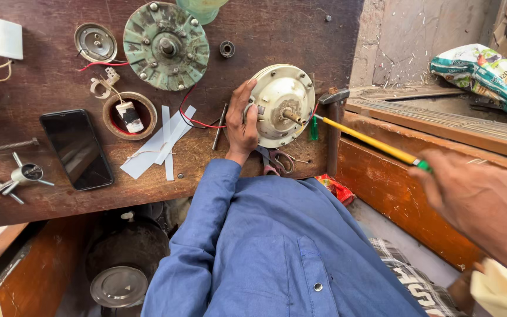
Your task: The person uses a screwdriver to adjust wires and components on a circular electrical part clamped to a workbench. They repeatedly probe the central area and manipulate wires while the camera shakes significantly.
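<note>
Cream motor housing [281, 105] tilted on edge at table [42, 194] rim, left hand [242, 124] gripping its side to steady it; right hand [470, 196] closed on yellow screwdriver [362, 138], tip by shaft.

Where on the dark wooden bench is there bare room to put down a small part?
Bare wood shows between the white card and the phone, and on the bench above the cream motor housing. It is crowded around the green rotor, brown cup and paper strips beside the left hand.
</note>
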